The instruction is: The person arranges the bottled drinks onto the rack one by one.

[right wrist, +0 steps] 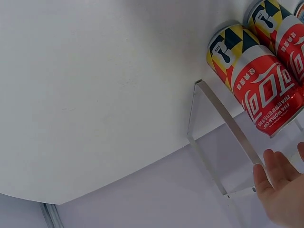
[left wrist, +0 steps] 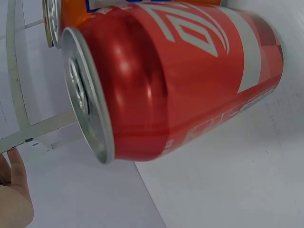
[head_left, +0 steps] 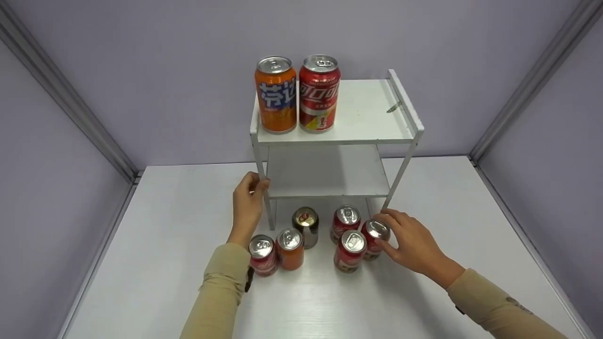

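A white two-tier rack (head_left: pixel 325 170) stands upright at the back of the table. My left hand (head_left: pixel 247 205) pinches its left front post, just by the middle tier; the left wrist view shows the fingertips (left wrist: pixel 16 161) against the white frame. Beside the right front leg is my right hand (head_left: pixel 414 245), over a red cola can (head_left: pixel 370 241), thumb near the can's top. The right wrist view shows that hand's fingers (right wrist: pixel 273 166) extended beside the post, slightly apart from the can (right wrist: pixel 266 85). Whether a fingertip touches the post is unclear.
On the top tier stand an orange soda can (head_left: pixel 278 115) and a red cola can (head_left: pixel 319 103). Below, a red can (head_left: pixel 264 267), an orange can (head_left: pixel 291 258) and a dark can (head_left: pixel 309 237) stand left; two more red cans (head_left: pixel 347 260) stand right. Walls enclose the table.
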The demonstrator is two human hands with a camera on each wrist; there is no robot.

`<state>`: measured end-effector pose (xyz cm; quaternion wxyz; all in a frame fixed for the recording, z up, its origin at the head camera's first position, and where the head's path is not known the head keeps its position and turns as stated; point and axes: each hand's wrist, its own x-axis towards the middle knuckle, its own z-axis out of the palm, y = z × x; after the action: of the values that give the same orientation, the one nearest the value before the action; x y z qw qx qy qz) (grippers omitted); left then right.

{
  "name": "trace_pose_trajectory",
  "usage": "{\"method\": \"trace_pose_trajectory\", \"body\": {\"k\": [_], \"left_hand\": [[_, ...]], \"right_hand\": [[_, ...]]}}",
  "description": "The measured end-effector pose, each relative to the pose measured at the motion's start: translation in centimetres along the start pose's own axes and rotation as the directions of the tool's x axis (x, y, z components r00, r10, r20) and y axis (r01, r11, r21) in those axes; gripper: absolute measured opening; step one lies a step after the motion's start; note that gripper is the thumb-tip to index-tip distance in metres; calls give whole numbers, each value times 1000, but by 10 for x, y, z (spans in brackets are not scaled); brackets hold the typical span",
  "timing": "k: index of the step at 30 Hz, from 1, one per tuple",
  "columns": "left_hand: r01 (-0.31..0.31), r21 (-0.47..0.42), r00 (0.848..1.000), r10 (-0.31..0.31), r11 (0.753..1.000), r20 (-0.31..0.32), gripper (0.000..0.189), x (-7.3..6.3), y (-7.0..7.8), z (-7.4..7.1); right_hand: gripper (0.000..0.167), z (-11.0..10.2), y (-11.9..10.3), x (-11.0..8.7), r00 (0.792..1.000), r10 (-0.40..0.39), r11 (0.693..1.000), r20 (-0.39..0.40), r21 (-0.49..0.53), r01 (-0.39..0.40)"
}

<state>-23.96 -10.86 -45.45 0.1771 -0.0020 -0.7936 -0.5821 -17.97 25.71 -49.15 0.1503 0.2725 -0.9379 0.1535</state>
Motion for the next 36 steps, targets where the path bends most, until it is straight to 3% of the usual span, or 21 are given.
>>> {"method": "trace_pose_trajectory", "body": {"k": [12, 20, 25, 30, 36], "left_hand": [[-1, -8, 1000, 1, 1000, 8, 19, 0, 0, 0], [-6, -6, 1000, 6, 1000, -2, 17, 0, 0, 0], [-7, -13, 1000, 7, 1000, -2, 18, -1, 0, 0], [-4, -27, 1000, 4, 1000, -3, 18, 0, -1, 0], [1, -18, 1000, -1, 1000, -2, 19, 1, -2, 0]], "right_hand": [[72, 11, 7, -5, 995, 62, 993, 83, 92, -70], [80, 21, 7, -5, 982, 131, 968, 132, 196, -156], [82, 27, 9, -4, 968, 183, 921, 174, 314, -231], [86, 35, 12, -4, 956, 202, 843, 211, 458, -280], [89, 43, 16, -6, 960, 201, 783, 196, 557, -277]]}}
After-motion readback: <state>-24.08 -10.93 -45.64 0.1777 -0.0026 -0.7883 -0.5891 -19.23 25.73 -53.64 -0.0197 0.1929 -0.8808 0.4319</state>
